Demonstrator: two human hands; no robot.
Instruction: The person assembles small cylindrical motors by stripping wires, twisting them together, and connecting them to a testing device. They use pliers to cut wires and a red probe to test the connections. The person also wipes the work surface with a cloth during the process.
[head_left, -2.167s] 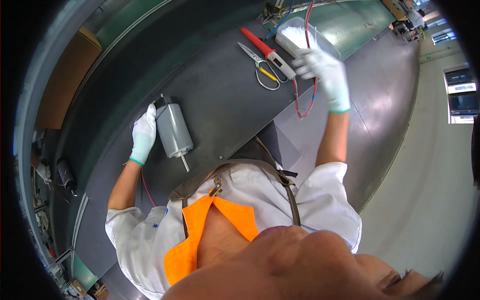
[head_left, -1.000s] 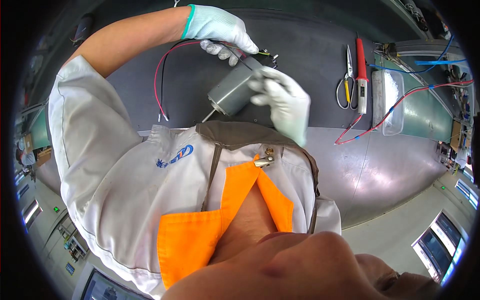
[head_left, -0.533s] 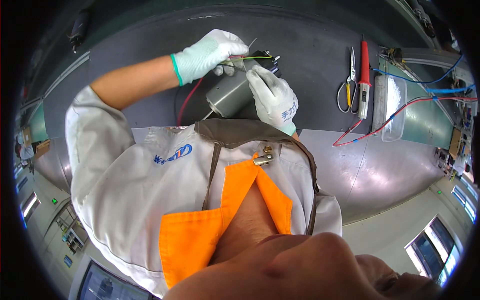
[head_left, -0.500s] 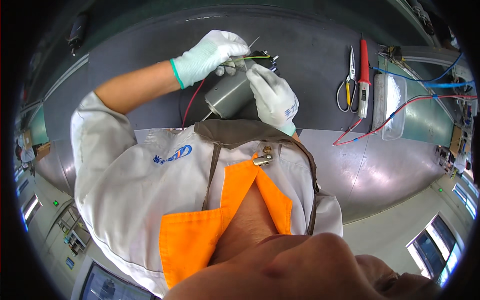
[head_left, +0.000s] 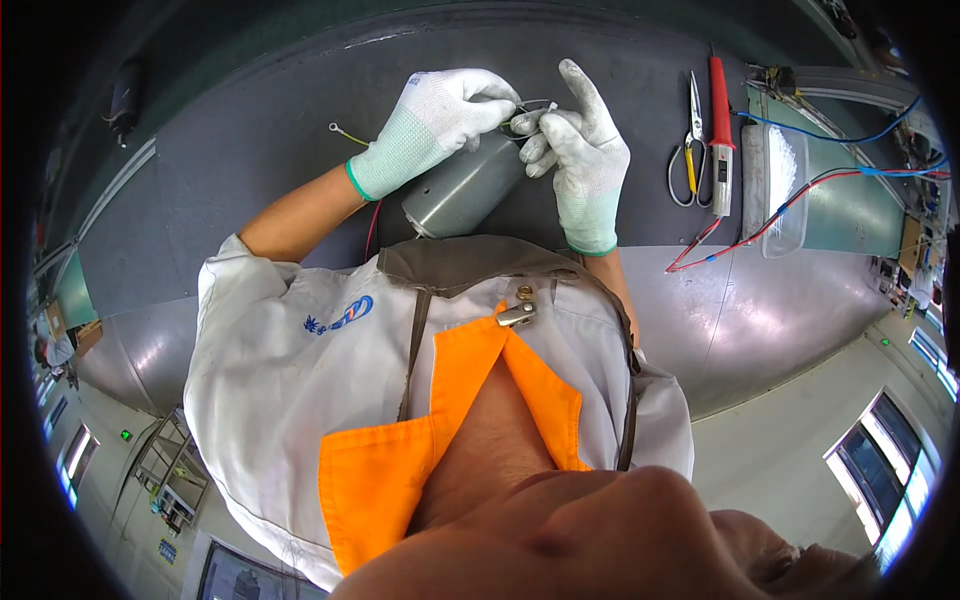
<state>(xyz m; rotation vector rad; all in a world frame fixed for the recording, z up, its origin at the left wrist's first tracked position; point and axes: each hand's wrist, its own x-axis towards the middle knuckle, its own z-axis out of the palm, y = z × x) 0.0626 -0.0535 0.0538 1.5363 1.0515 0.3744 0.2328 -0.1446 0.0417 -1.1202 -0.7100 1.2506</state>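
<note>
A grey cylindrical motor (head_left: 465, 190) lies tilted on the dark bench mat, its far end hidden by my gloves. Above that end, my left hand (head_left: 450, 120) is closed, thumb and forefinger pinching a thin whitish strip that looks like a cable tie (head_left: 538, 102). My right hand (head_left: 588, 165) is beside it, forefinger stretched upward and the other fingers loosely bent near the strip's small white head. A yellow-green wire (head_left: 350, 136) with a ring terminal sticks out left of my left glove. Below that wrist a red wire (head_left: 373, 230) runs down.
To the right lie yellow-handled scissors (head_left: 690, 165) and a red-and-white soldering-iron-like tool (head_left: 721, 130) with a red cable. Beyond them stands a clear plastic box (head_left: 790, 235) holding white strips. Blue and red cables cross the right side. A dark object (head_left: 125, 105) is at the far left.
My right hand has turned and shifted right, its forefinger now raised. The yellow-green wire has gone from between my hands to the left of my left glove. The strip is now bent into a loop.
</note>
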